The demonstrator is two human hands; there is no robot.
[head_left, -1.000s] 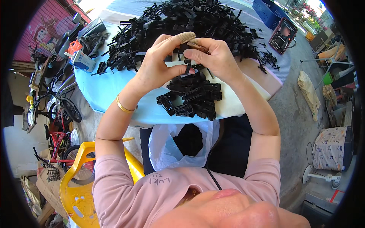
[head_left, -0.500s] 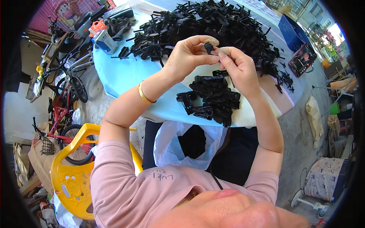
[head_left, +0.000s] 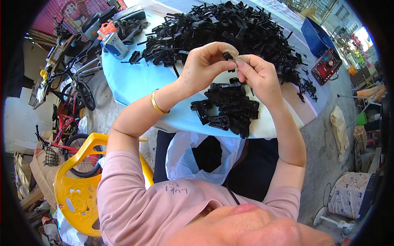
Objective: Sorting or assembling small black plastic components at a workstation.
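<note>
Over the table, my left hand (head_left: 201, 67) and my right hand (head_left: 259, 78) meet at their fingertips, tan coverings on some of the fingers. A small black plastic part (head_left: 227, 56) is pinched in my left hand, mostly hidden by the fingers. My right thumb and index finger are closed against it; whether they grip the same part or another small bit is hidden. Just below the hands lies a small heap of black plastic clip-like pieces (head_left: 225, 104). Beyond them spreads a large pile of black plastic parts (head_left: 221, 26).
The pile covers much of the cloth-covered table (head_left: 135, 86). A blue basket (head_left: 316, 37) and a phone (head_left: 327, 66) stand at the right, a blue-and-white carton (head_left: 115, 46) at the left. An open white plastic bag (head_left: 178, 160) sits on my lap, beside a yellow chair (head_left: 78, 184).
My hands have drawn slightly nearer and lower, and the black part has turned deeper into the fingers, showing less. The heap and the pile look the same.
</note>
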